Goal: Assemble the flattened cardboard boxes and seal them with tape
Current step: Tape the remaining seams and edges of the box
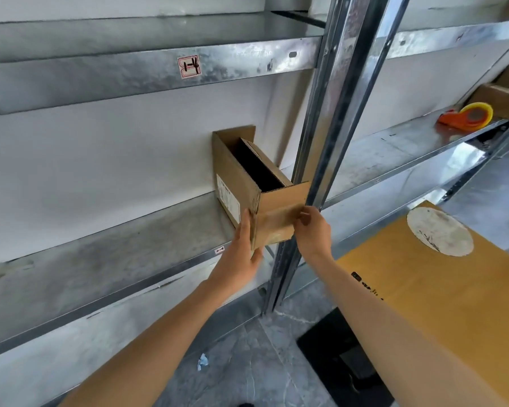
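A small brown cardboard box (pixel 274 212) stands on the metal shelf (pixel 130 259), open at the top, with a white label on its left side. Clear tape runs across its near end. My left hand (pixel 244 248) holds the box's near left corner, fingers flat along the side and thumb under the end. My right hand (pixel 312 227) pinches the right edge of the near end, at the tape. An orange and yellow tape dispenser (pixel 467 117) lies on the shelf to the far right, away from both hands.
A steel upright post (pixel 315 171) rises just right of the box. A large flat yellow-brown cardboard sheet (pixel 423 289) with a white round sticker lies at lower right. More brown boxes (pixel 500 95) sit behind the dispenser. A grey floor lies below.
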